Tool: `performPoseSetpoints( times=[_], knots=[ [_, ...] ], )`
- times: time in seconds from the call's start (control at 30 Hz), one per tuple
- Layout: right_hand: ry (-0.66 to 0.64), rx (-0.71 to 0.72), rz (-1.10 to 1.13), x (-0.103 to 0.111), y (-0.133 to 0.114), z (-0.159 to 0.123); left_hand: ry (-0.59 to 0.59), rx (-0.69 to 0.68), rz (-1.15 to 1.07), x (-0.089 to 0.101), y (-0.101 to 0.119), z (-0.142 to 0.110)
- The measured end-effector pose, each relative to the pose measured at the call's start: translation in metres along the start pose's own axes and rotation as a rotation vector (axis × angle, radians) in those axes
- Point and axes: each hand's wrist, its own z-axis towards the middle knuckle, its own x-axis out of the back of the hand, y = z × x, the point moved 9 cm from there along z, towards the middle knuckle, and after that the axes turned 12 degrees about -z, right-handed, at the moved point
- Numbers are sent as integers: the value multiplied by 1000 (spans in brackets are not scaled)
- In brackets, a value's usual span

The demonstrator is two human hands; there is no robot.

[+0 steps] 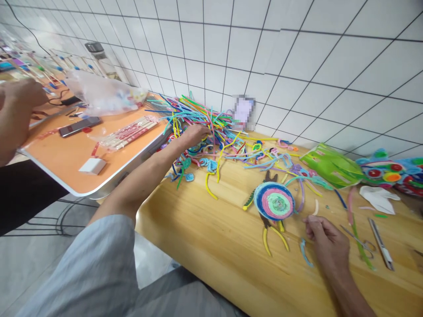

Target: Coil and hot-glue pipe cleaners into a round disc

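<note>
My left hand (194, 134) reaches far out into a big heap of coloured pipe cleaners (205, 121) against the tiled wall, fingers curled into the strands. My right hand (325, 240) rests on the wooden table (211, 229) just right of a flat coiled disc of pipe cleaners (274, 201), with its fingers loosely bent and nothing plainly in them. The disc lies on top of yellow-handled pliers (274, 235). A short light-blue piece (306, 253) lies beside my right hand.
Another person's hand (15, 112) shows at the far left over an orange table (71, 152) bearing a phone (79, 126), a plastic bag and packets. On the right lie a green packet (332, 166), a finished colourful craft (390, 171), scissors (360, 242) and a knife (381, 237).
</note>
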Motion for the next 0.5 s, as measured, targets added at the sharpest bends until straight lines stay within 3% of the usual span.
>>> performPoseSetpoints(
  times=[0.27,0.37,0.5],
  knots=[
    [-18,30,-31,0,8,7,217,11,-71,43,-7,4],
    [-22,28,-32,0,6,7,216,18,-17,40,1,4],
    [-16,45,-32,1,1,7,139,28,18,21,17,2]
  ],
)
